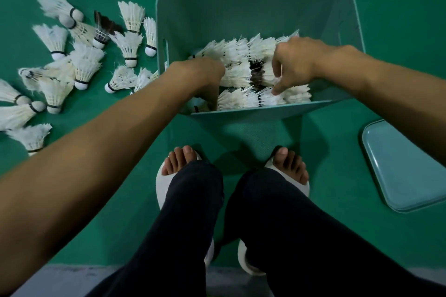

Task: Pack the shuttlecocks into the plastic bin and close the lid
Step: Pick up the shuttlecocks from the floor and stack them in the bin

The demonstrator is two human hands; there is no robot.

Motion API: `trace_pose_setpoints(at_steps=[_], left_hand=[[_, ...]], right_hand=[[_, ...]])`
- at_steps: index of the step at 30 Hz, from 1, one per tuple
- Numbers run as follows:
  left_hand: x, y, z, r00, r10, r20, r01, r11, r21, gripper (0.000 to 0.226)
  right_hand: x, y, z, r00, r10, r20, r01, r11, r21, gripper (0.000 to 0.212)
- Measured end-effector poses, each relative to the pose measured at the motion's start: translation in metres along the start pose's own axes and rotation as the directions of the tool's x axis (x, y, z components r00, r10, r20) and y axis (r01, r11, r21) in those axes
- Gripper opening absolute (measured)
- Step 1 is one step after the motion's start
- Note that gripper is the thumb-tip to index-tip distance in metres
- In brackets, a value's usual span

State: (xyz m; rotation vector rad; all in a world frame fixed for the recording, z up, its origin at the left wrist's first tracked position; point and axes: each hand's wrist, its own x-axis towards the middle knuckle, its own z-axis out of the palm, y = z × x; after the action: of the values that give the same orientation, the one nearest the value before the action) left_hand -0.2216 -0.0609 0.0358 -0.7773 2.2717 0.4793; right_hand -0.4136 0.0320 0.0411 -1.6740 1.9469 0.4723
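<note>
Rows of shuttlecocks (241, 75) are laid on their sides in the near half of the plastic bin (253, 114); the far half is seen bare. The left hand (205, 67) is sunk into the near-left corner with its fingers hidden, so its grip cannot be told. The right hand (294, 60) is bent over the rows, one fingertip touching a shuttlecock; whether anything is pinched cannot be told. Feathers are best nested in line and pressed lightly, never crushed. Many loose shuttlecocks (82, 65) are scattered on the green floor (337, 176) beside the bin, and the lid (405, 166) is lying well apart on the right.
</note>
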Motion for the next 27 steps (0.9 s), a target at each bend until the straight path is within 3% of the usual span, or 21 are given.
trace_pose_setpoints(at_steps=[3, 6, 11, 13, 15, 17, 21, 24, 27], left_hand=[[-0.016, -0.008, -0.016, 0.989, -0.013, -0.148, -0.004, 0.994, -0.113, 0.041], [-0.038, -0.02, -0.034, 0.912, -0.032, -0.41, -0.062, 0.975, -0.214, 0.036], [-0.088, -0.055, -0.023, 0.606, -0.266, -0.75, -0.159, 0.883, -0.441, 0.011], [-0.102, -0.075, 0.001, 0.472, -0.42, -0.775, -0.208, 0.801, -0.561, 0.009], [-0.111, -0.096, 0.032, 0.39, -0.566, -0.726, -0.178, 0.728, -0.662, 0.01], [-0.113, -0.12, 0.068, 0.392, -0.657, -0.644, -0.066, 0.678, -0.732, 0.01], [-0.101, -0.164, 0.127, 0.519, -0.695, -0.498, 0.11, 0.632, -0.767, 0.025], [-0.084, -0.178, 0.141, 0.65, -0.593, -0.476, 0.184, 0.73, -0.658, 0.044], [-0.062, -0.186, 0.137, 0.717, -0.467, -0.518, 0.182, 0.842, -0.508, 0.061]], right_hand=[[-0.02, -0.002, -0.032, 0.996, 0.047, -0.08, -0.044, 0.998, 0.041, 0.03], [-0.042, -0.017, -0.066, 0.97, 0.038, -0.239, -0.003, 0.989, 0.147, 0.029], [-0.059, -0.1, -0.091, 0.9, 0.0, -0.435, 0.177, 0.913, 0.367, 0.027], [-0.053, -0.139, -0.086, 0.876, 0.013, -0.482, 0.211, 0.888, 0.409, 0.026], [-0.044, -0.18, -0.078, 0.865, 0.007, -0.502, 0.252, 0.858, 0.447, 0.023], [-0.037, -0.22, -0.065, 0.857, -0.023, -0.515, 0.307, 0.825, 0.475, 0.024], [-0.016, -0.287, -0.024, 0.91, -0.102, -0.401, 0.285, 0.857, 0.429, 0.019], [0.006, -0.31, 0.012, 0.976, 0.006, -0.216, 0.083, 0.912, 0.401, 0.051], [0.027, -0.304, 0.036, 0.958, 0.137, -0.253, -0.023, 0.913, 0.408, 0.063]])
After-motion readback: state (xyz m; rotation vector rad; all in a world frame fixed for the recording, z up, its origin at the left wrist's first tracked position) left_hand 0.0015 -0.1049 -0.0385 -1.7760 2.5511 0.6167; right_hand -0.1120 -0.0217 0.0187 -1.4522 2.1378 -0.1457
